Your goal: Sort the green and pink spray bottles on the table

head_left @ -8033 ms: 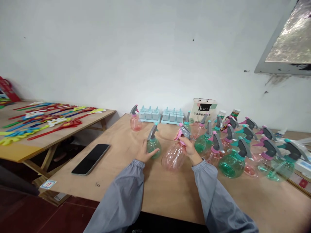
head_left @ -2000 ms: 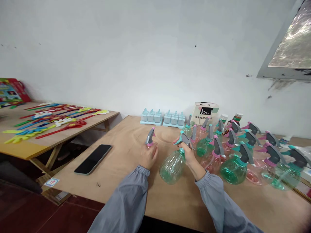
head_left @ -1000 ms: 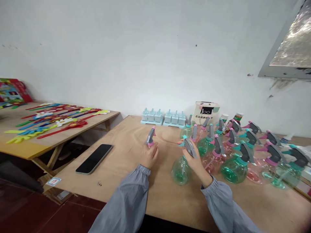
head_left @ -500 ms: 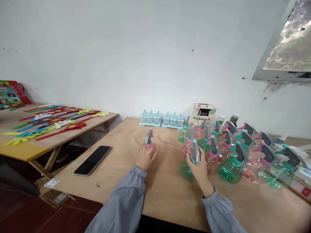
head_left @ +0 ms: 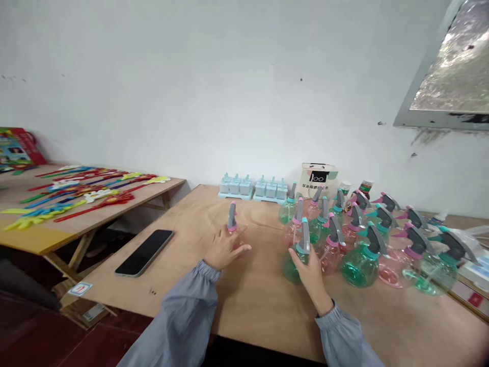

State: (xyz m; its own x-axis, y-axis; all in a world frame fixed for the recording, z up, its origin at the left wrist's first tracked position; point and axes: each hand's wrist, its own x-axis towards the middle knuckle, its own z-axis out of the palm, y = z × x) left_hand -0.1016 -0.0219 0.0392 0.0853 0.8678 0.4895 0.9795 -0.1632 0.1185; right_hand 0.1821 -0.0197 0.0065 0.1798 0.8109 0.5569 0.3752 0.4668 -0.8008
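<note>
A clear pink spray bottle [head_left: 232, 218] with a grey and pink trigger head stands in the middle of the wooden table. My left hand [head_left: 226, 248] is at its near side, thumb stretched away and fingers apart, hiding part of the bottle body. To the right, my right hand [head_left: 310, 269] has thumb and fingers round the neck of a green spray bottle [head_left: 292, 269] with a grey and turquoise head. That bottle rests at the front left corner of a group of pink and green spray bottles [head_left: 359, 267].
A black phone [head_left: 145, 252] lies on the left of the table. Light-blue popsicle moulds [head_left: 252, 188] and a printed paper bag [head_left: 318, 179] stand by the wall. Across a gap, another table [head_left: 72, 232] holds colourful plastic hand-shaped sticks [head_left: 99, 199].
My left hand has loosened from the pink spray bottle, its fingers spreading and drawing slightly back. The bottle's head has turned. My right hand stays at the green spray bottle.
</note>
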